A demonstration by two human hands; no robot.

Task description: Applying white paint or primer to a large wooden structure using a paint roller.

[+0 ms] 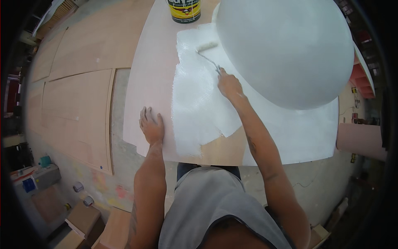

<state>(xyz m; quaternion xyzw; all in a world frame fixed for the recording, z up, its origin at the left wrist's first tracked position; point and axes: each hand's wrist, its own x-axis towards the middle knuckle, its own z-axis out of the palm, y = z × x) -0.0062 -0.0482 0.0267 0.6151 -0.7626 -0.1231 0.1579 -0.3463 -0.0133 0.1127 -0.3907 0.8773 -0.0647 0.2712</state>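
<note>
My right hand (230, 85) is closed round the handle of a small paint roller (207, 46). Its pale sleeve lies on the wet white paint of a large board (145, 89), just left of a big white dome (286, 50). My left hand (152, 126) rests flat with fingers spread on the board's unpainted pinkish strip, left of the paint's ragged edge. A patch of bare tan wood (226, 147) shows at the near edge. At the far side of the board stands a paint can (185, 11) with a yellow and dark label, white drips down its side.
Large flat wooden panels (78, 112) lie to the left. Cardboard boxes (85, 220), small tins (78, 186) and a grey bench (37, 178) with a blue item are at the lower left. A pinkish cylinder (360, 141) and a red shelved piece (362, 79) are on the right.
</note>
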